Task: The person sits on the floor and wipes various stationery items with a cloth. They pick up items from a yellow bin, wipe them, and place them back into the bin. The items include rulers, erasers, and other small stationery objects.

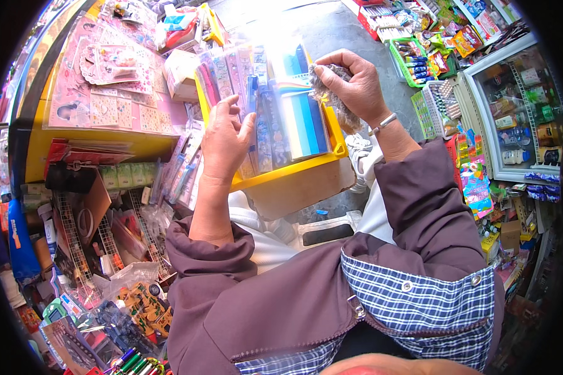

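1. R hand (pixel 350 84) pinched a grey cloth (pixel 333 94) w/ fingers closed on it, held over the far right end of the yellow box (pixel 297 170).
2. L hand (pixel 224 137) sat half-open, fingers loosely curled, touching the clear packets (pixel 256 94) standing in the box; no firm grip visible.
3. Box rested on the lap, tilted. Blue-striped packs (pixel 303 119) sat just below the cloth.

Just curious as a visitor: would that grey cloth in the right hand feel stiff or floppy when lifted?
Probably floppy: the grey cloth bunches and droops from the right hand. Likely light, since fingertips alone pinch it. Unlikely to slip; it looks textured.
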`<act>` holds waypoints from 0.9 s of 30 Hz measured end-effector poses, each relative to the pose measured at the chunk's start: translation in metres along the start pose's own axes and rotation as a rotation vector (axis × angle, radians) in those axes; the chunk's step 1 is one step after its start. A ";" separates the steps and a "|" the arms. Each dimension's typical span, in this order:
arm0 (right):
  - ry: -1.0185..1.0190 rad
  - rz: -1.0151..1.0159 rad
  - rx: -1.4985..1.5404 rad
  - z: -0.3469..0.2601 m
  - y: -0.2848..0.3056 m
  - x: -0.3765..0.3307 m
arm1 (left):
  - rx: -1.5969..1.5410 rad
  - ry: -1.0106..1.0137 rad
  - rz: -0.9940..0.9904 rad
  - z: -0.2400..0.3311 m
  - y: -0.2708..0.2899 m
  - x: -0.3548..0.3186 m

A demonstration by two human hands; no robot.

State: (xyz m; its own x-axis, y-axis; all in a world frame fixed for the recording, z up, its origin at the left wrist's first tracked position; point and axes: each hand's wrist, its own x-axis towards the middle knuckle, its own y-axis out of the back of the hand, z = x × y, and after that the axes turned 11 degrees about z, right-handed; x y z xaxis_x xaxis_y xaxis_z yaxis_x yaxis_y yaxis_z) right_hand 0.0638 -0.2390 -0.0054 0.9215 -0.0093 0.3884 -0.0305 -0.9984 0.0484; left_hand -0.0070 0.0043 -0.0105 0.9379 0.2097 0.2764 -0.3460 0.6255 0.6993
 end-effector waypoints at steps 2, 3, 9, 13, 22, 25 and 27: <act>0.001 -0.003 -0.012 0.001 -0.001 0.000 | -0.045 0.067 -0.065 0.000 -0.002 -0.001; 0.010 -0.005 -0.019 0.001 -0.001 0.000 | -0.071 0.091 -0.094 0.000 -0.003 -0.001; -0.027 -0.030 0.015 0.003 -0.004 0.000 | -0.074 0.128 -0.161 0.004 -0.003 -0.002; -0.006 -0.033 -0.028 0.007 -0.006 0.003 | 0.031 0.090 -0.206 0.010 0.005 -0.006; -0.061 -0.101 -0.077 0.016 -0.009 0.004 | -0.059 0.159 -0.228 0.008 0.005 -0.004; -0.064 -0.111 -0.053 0.017 -0.010 0.005 | -0.111 0.150 -0.209 0.005 0.002 -0.004; -0.027 -0.075 -0.045 0.017 -0.012 0.005 | -0.148 0.180 -0.214 0.004 0.002 -0.004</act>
State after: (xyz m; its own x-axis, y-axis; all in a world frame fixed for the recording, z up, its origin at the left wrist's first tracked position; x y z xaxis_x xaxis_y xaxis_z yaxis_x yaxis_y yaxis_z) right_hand 0.0757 -0.2281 -0.0199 0.9321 0.0630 0.3568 0.0219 -0.9928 0.1182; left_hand -0.0118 0.0017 -0.0083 0.9831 0.1828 0.0033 -0.1452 0.7695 0.6220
